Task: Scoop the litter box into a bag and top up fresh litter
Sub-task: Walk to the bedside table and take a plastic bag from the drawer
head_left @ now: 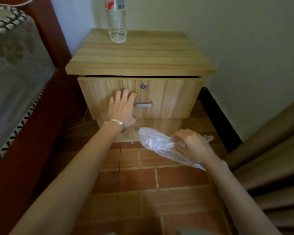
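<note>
head view: bag-fetching step.
left hand [121,107] flat on drawer front [168,99], fingers straight; right hand [192,145] grips plastic bag [156,141]; next: locate unseen litter box.

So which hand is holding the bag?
The right hand grips the clear plastic bag; the left hand just presses flat on the nightstand's drawer front.

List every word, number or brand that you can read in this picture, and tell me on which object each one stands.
No text here can be read.
On the plastic bottle, the label: red and white print with dark bars, blurred and cut off by the picture's top edge; unreadable.
In the right hand, the plastic bag: no print visible.
On the drawer, the lock: no readable marking.
</note>
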### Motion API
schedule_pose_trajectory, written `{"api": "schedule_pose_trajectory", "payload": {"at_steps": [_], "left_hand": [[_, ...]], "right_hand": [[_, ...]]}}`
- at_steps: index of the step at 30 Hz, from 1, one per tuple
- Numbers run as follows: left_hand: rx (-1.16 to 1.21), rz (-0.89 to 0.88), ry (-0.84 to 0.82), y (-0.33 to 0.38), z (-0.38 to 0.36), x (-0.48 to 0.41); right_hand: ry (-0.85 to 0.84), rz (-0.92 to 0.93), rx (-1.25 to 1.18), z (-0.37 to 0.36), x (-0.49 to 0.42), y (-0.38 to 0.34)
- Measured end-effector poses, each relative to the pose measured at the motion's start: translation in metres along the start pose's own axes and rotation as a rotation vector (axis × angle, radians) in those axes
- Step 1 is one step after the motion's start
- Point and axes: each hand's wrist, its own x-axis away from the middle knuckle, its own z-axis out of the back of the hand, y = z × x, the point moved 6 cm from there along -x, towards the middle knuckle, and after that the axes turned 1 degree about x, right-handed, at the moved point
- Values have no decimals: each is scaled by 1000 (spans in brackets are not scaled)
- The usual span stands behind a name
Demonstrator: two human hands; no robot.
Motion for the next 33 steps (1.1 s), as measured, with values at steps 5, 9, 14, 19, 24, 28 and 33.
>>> {"api": "schedule_pose_trajectory", "payload": {"at_steps": [5,9,14,19,24,28,33], "left_hand": [[4,-72,83,-7,-6,-4],[48,-66,64,-10,-8,-20],[7,-145,17,-14,-19,-19],[39,-165,-157,-14,-3,14],[111,-171,-230,0,79,32],[160,-182,-255,13,178,27],[219,-186,-238,26,320,4]], "right_hand": [[7,-2,14,1,-17,11],[-2,24,14,1,-38,7],[-31,4,20,4,-62,6],[-111,-33,-32,26,-64,2],[-249,-37,-107,90,-56,-16],[-324,-44,-132,171,-50,-31],[-280,-142,-174,298,-40,-52]]}}
